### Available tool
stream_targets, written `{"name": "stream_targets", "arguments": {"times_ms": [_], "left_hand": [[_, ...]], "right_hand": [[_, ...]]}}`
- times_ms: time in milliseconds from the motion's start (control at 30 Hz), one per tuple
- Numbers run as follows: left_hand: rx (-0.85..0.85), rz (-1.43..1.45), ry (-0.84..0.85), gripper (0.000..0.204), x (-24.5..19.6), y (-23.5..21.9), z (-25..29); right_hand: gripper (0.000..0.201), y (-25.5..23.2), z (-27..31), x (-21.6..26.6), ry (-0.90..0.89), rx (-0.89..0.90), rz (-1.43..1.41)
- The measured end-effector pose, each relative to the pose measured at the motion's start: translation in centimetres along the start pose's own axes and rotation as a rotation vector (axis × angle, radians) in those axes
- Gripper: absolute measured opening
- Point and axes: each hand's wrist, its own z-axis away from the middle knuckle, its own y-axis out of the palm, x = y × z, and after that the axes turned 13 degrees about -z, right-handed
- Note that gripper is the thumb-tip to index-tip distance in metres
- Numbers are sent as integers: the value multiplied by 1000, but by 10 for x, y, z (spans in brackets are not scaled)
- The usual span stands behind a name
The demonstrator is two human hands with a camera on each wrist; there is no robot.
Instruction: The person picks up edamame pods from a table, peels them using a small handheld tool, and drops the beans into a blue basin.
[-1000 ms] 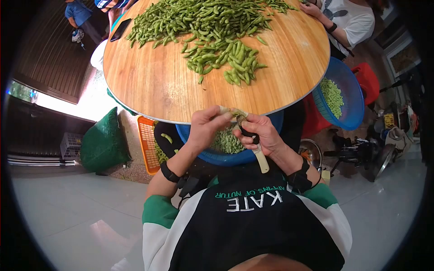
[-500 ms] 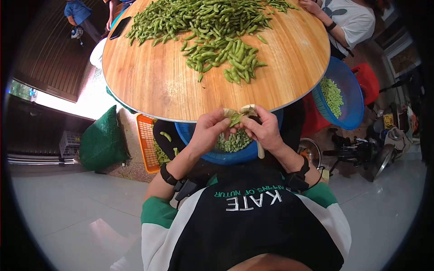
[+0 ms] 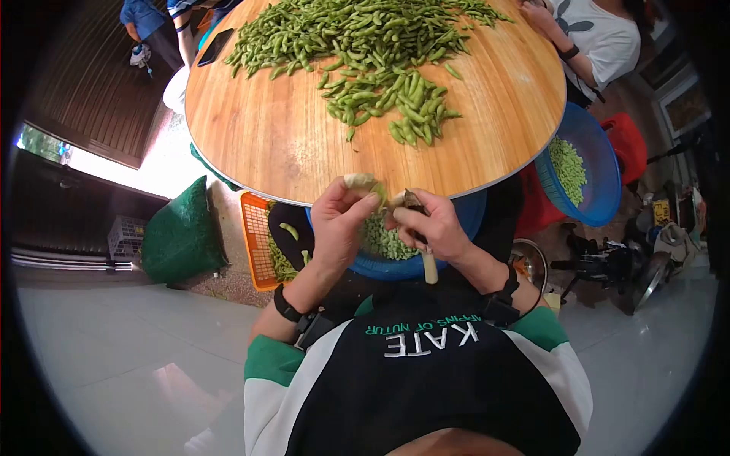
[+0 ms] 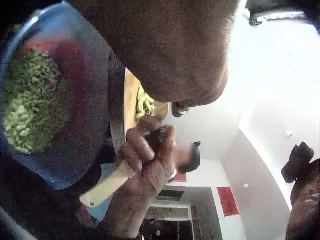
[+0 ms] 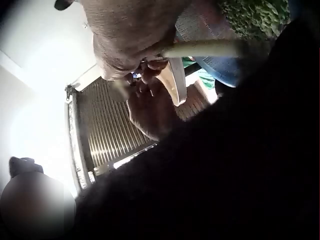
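Observation:
In the head view the left hand (image 3: 340,223) pinches a green pod (image 3: 379,194) between thumb and a finger with a pale wrapping. Close to its right, the right hand (image 3: 439,227) curls round a tool whose pale handle (image 3: 430,267) points down toward the body. Below both hands sits a blue basin (image 3: 473,220) holding shelled green beans (image 3: 388,240). The left wrist view shows the right hand (image 4: 146,165) gripping the pale handle (image 4: 106,187); the tool's working end is mostly hidden by fingers.
A large pile of pods (image 3: 346,38) covers the back of the round wooden table (image 3: 258,144). An orange basket (image 3: 258,242) and green sack (image 3: 182,235) stand left; another blue basin (image 3: 601,171) is at right. A person (image 3: 601,45) sits at the right edge.
The hands have drawn slightly apart from where they met over the pod. The handle shows longer below the right hand. The whole head view has shifted slightly.

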Motion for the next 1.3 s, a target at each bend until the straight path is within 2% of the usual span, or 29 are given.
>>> {"name": "stream_targets", "arguments": {"times_ms": [33,100,267,367,400,467,533,633,767,833,900,967,1033,1067,1133,1300], "left_hand": [[8,48,-19,25,0,5,-1],[71,89,-40,26,1,10,1],[116,11,103,31,8,13,0],[176,-44,101,34,7,13,4],[180,-44,102,34,6,12,3],[217,-259,133,33,2,8,6],[216,-186,93,31,2,10,7],[194,-123,23,27,5,12,10],[115,-44,-26,22,11,11,8],[104,-62,-45,20,17,8,7],[93,-82,-59,19,20,6,4],[-20,108,-124,18,21,6,0],[-21,196,-159,18,15,10,-1],[-16,281,-197,18,13,13,-1],[-19,295,-182,19,20,15,-2],[-38,180,-146,21,24,16,1]], "right_hand": [[15,0,0,1,3,-9,0],[15,-2,0,3,45,18,-237],[16,-8,0,4,16,34,-179],[14,-12,0,4,8,-19,-158],[12,-12,0,7,-20,-15,-62],[12,-10,4,9,-45,-18,29],[11,-6,4,15,-124,-41,248],[11,-14,-1,7,-187,-26,379],[11,-15,-2,3,-191,-30,351],[15,-17,-4,-2,-346,16,519],[20,-11,0,4,-278,20,489],[24,-9,4,6,-207,29,459],[42,-15,10,7,-116,76,455],[42,-15,11,3,-112,75,460],[44,-16,11,-6,-112,152,389],[48,-18,14,-6,-65,157,316]]}}
